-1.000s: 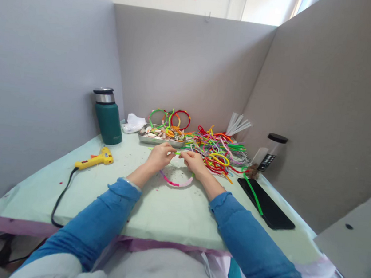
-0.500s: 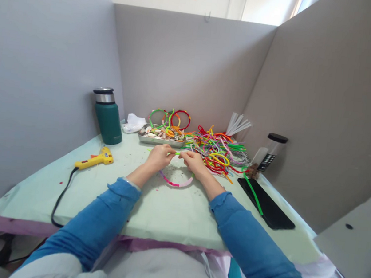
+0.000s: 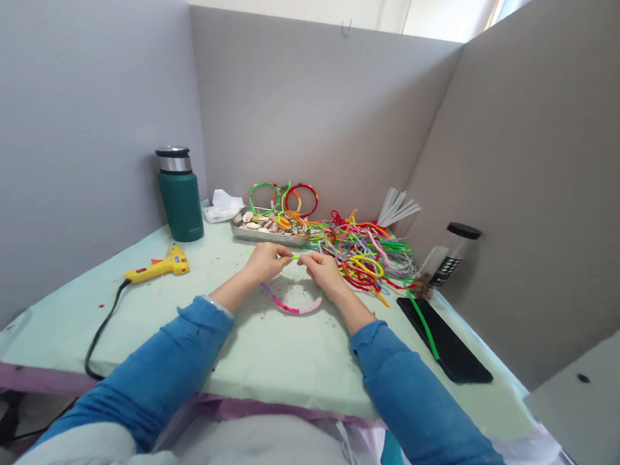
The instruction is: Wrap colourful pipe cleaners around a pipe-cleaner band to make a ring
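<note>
My left hand [image 3: 266, 263] and my right hand [image 3: 323, 271] are close together over the middle of the table, fingers pinched. Between their fingertips shows a short piece of bright green pipe cleaner [image 3: 296, 257], and both hands grip it. A curved band [image 3: 291, 309] in purple, red and pink hangs or lies below, its ends passing under the two hands. How the green piece joins the band is hidden by my fingers. Just beyond my hands stands a metal tray [image 3: 270, 237] of shells.
Colourful pipe cleaners [image 3: 364, 250] are heaped at the back right, near white sticks [image 3: 396, 209]. A yellow glue gun [image 3: 157, 267] and green bottle [image 3: 182, 199] stand left. A black phone-like slab [image 3: 459, 346] and clear bottle [image 3: 453, 252] are right. Wrapped hoops [image 3: 303, 198] rest behind the tray.
My left hand has shifted very slightly, and the left part of the curved band has moved a little to the left. My right hand stays nearly in place.
</note>
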Demonstrator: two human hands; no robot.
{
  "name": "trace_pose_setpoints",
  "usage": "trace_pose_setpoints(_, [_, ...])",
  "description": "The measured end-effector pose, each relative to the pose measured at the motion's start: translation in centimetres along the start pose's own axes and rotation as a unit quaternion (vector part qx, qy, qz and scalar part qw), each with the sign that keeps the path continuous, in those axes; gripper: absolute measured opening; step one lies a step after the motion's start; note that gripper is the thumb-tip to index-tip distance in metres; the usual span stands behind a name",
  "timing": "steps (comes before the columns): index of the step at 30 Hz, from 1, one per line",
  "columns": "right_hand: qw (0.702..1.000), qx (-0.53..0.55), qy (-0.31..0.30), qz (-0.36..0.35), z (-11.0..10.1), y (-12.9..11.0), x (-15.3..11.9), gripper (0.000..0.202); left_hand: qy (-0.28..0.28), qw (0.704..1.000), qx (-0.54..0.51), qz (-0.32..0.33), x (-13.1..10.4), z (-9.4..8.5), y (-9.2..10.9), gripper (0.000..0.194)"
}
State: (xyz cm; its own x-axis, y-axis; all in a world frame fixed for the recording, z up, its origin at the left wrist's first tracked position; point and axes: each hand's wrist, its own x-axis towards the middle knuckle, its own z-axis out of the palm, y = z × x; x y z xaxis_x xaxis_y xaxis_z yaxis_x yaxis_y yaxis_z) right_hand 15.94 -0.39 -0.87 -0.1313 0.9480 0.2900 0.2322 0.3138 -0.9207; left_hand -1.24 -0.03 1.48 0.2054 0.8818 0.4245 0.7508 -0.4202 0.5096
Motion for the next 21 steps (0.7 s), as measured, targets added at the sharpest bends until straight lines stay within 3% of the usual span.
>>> trace_pose_setpoints(13, [0.999,-0.034,0.001,-0.016,-0.1,0.28,0.13,0.037,-0.049,0.989,-0.103,-0.097,-0.3,-0.4,0.74,0.024])
trace_pose_setpoints(21, [0.999,-0.037,0.0,-0.022,-0.09,0.42,0.18,0.036,-0.069,0.982,-0.149,-0.097,-0.26,-0.43,0.43,0.021])
